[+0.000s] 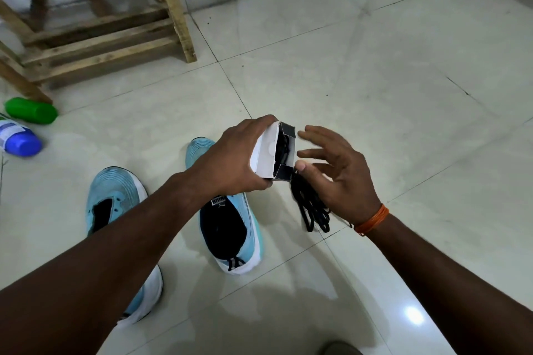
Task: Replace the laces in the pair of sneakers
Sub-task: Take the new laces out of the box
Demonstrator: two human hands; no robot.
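Note:
Two light-blue sneakers without laces stand on the tiled floor: one at the left, partly behind my left forearm, the other in the middle. My left hand grips a small white and black box above the middle sneaker, its open end facing right, with a black lace still inside. My right hand is just right of the box, fingers spread; its thumb and palm hold a bundle of black laces that hangs down from the box's lower corner. An orange thread band circles my right wrist.
A wooden rack stands at the back left. A green bottle and a white bottle with a blue cap lie on the floor at the far left. Pale floor tiles stretch to the right and ahead.

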